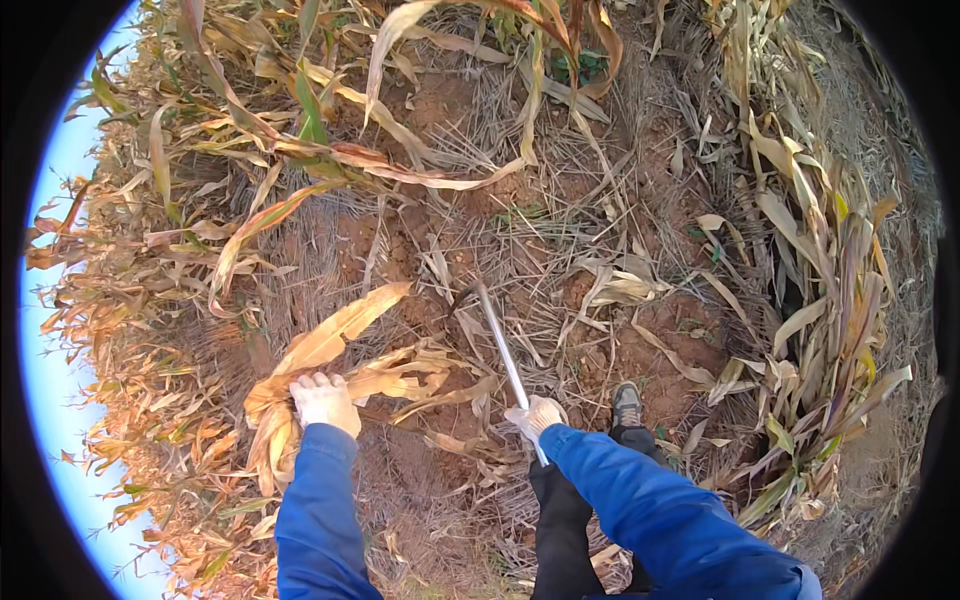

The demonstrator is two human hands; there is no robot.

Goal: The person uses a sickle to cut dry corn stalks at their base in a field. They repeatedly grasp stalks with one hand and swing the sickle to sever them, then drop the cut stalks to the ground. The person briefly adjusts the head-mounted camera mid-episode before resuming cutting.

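Observation:
My left hand [326,402], in a pale glove, is closed round a dry corn stalk [275,405] whose broad tan leaves spread to both sides of the fist. Gloved as well, my right hand [537,415] grips the silvery handle of a sickle [503,345]. The handle points up and slightly left, away from my body. At its far end a dark curved blade [466,292] hooks to the left, close over the ground and apart from the held stalk. The stalk's lower part is hidden among leaves.
Standing dry corn plants [150,330] crowd the left side. Long leaves [430,175] arch across the top. Along the right lies a row of corn stalks [820,330]. Reddish soil with straw [660,330] covers the middle; my shoe [627,405] stands right of the sickle.

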